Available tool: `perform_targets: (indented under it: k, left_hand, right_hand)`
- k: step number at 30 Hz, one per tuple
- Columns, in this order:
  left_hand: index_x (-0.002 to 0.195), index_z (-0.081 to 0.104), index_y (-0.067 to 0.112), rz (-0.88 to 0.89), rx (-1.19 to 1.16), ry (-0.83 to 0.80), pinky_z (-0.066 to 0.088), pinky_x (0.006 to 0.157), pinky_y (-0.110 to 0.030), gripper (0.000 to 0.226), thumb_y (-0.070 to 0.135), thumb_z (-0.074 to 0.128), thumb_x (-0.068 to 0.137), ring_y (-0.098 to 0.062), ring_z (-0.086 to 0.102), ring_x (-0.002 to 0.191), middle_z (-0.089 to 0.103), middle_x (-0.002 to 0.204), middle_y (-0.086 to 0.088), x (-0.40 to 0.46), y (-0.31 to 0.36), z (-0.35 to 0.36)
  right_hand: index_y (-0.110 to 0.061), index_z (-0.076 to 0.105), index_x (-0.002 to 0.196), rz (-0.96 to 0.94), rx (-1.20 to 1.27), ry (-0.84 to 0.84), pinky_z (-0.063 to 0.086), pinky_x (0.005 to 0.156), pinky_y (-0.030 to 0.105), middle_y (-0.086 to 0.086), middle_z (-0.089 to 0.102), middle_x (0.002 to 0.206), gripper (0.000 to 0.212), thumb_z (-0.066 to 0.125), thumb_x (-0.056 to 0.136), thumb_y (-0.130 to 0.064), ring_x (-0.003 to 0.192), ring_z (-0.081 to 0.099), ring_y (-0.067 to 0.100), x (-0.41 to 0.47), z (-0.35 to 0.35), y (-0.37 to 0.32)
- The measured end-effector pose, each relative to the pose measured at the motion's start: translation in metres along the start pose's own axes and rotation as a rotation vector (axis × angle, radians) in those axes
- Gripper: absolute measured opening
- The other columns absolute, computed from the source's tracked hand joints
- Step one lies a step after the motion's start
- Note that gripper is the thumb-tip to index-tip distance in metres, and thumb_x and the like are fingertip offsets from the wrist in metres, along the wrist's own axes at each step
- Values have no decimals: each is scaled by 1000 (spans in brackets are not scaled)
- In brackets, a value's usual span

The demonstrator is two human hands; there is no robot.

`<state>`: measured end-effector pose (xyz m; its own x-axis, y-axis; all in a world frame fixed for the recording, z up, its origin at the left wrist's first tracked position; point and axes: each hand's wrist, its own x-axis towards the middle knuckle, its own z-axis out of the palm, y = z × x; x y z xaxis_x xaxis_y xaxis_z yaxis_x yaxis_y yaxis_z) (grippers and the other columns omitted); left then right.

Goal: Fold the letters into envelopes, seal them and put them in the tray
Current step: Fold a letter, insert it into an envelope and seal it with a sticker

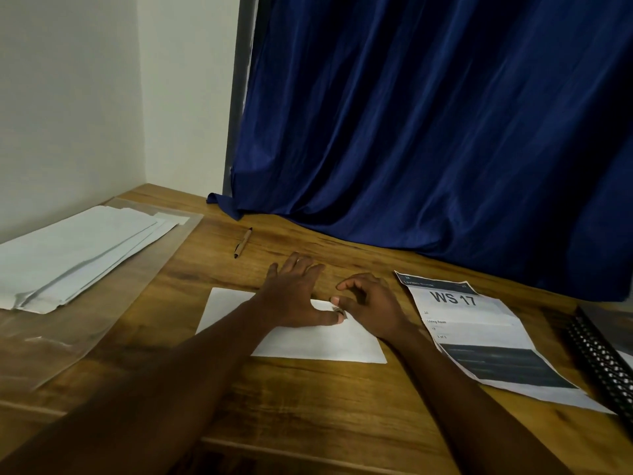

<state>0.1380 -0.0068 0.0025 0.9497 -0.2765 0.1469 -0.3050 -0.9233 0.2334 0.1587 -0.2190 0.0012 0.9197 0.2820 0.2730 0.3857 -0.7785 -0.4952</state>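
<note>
A white envelope [318,341] lies flat on the wooden table [308,406] in front of me. My left hand [294,296] lies spread over its upper edge, fingers straight, thumb pressing down near the middle. My right hand [370,303] sits just to the right with its fingers curled; its thumb and forefinger pinch a small dark bit at the envelope's top edge, beside my left thumb. What that bit is I cannot make out. A stack of white envelopes [75,255] lies on a clear plastic sheet [102,323] at the far left.
A printed sheet headed "WS 17" [479,334] lies right of the envelope. A brown pen [243,242] rests behind my hands. A black perforated item [603,361] sits at the right edge. A blue curtain [428,132] hangs along the table's back.
</note>
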Motion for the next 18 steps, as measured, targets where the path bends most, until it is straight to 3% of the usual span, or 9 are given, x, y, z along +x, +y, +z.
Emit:
perform_targets:
  k: [2,4,7,10,14,18]
  left_hand:
    - [161,11,29,-9,1,-5,5,122,-64,119,95,47,68,-27,-6,156,3,170,1,1,0,1]
    - [160,10,29,-13,-4,-8,5,122,-64,121,96,46,67,-27,-7,156,3,170,1,1,-1,2]
    - [160,12,28,-2,-4,-7,6,122,-64,118,98,35,67,-27,-5,156,4,170,1,1,-2,2]
    - [160,13,26,13,-12,6,6,122,-62,92,78,40,89,-28,-3,156,6,170,0,0,-3,0]
    - [160,13,26,17,55,16,6,123,-61,82,64,46,94,-30,-3,156,6,169,-2,-1,-3,1]
    - [161,13,26,6,63,32,5,123,-59,83,64,46,94,-30,-4,156,5,169,-3,-2,-3,2]
  right_hand:
    - [-39,69,105,21,8,2,55,94,41,-21,65,110,29,66,85,-60,107,58,9,-2,0,0]
    - [-37,69,109,52,83,15,56,94,42,-21,68,109,37,59,86,-65,107,60,7,-5,-3,-1]
    - [-37,64,126,38,61,-58,50,103,33,-20,62,128,43,65,89,-60,121,53,4,-16,-10,-2]
    - [-33,57,138,-7,35,-147,42,108,25,-16,53,139,56,74,87,-50,129,46,3,-29,-16,-5]
    - [-33,51,145,12,101,-218,36,94,1,-21,48,138,67,79,85,-46,118,47,-13,-41,-25,-8]
    - [-36,48,147,52,142,-227,38,82,-5,-28,45,134,80,86,77,-45,111,42,-24,-52,-33,-7]
